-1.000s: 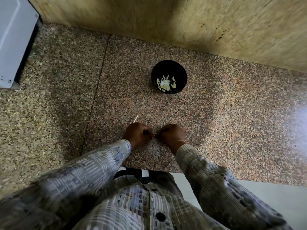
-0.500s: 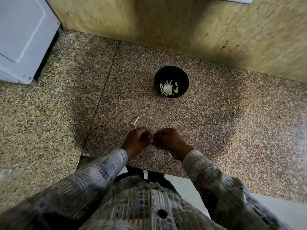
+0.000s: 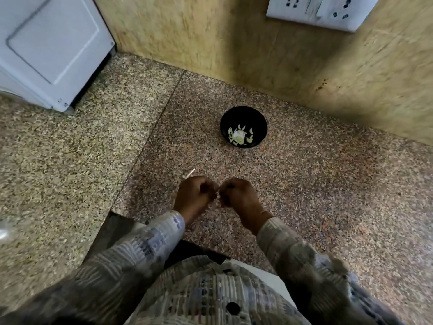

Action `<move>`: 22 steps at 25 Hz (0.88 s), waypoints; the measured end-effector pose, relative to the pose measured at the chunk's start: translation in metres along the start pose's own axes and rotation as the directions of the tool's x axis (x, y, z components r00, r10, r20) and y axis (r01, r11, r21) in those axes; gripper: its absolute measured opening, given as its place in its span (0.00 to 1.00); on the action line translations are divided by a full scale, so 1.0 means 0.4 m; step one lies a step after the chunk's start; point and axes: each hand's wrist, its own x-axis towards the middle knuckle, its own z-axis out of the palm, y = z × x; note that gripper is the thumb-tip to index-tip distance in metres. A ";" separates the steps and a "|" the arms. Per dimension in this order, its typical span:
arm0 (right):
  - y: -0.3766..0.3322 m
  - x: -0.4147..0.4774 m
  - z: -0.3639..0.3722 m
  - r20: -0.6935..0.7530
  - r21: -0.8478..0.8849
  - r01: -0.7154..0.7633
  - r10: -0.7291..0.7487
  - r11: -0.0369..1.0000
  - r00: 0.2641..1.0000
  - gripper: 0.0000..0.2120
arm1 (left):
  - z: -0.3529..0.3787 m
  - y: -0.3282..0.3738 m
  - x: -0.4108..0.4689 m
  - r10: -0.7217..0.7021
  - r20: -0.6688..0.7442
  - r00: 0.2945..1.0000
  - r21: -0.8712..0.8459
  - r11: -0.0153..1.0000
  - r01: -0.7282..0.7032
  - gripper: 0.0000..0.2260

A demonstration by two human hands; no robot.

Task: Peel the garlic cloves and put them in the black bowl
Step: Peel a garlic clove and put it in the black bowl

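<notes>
A pale sliver lay just beyond the left hand, likely discarded skin. That hand's fingers were curled, their tips meeting those of the right hand — both pinched a garlic clove, mostly hidden, probably to work its skin loose. Farther beyond the right hand stood the black bowl — within easy reach, holding peeled cloves.

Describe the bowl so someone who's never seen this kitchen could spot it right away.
Start at the white socket plate on the yellowish wall, then drop to the speckled stone counter below. The black bowl sits there near the wall: the only round dark thing, with pale garlic pieces inside.
</notes>
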 end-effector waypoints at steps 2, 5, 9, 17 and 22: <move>-0.022 -0.014 -0.015 0.207 0.349 -0.356 0.299 0.867 0.931 0.11 | -0.009 -0.013 -0.001 0.560 0.073 0.825 0.433 0.728 -0.532 0.04; -0.008 -0.014 -0.017 0.126 0.324 -0.229 0.198 0.918 0.972 0.12 | 0.010 -0.013 -0.006 0.537 0.065 0.841 0.428 0.746 -0.509 0.05; -0.009 -0.024 -0.023 0.078 0.381 -0.020 -0.010 0.924 0.997 0.11 | 0.038 0.032 -0.013 -0.292 0.175 0.940 -0.621 0.708 0.336 0.04; 0.009 -0.011 -0.054 0.360 0.640 -0.310 0.082 0.703 0.929 0.11 | 0.032 0.048 -0.032 -0.247 0.177 0.953 -0.631 0.715 0.302 0.06; 0.033 -0.005 -0.046 0.127 0.341 -0.056 0.013 0.938 0.992 0.04 | 0.036 0.024 -0.039 -0.304 0.128 0.944 -0.567 0.759 0.321 0.06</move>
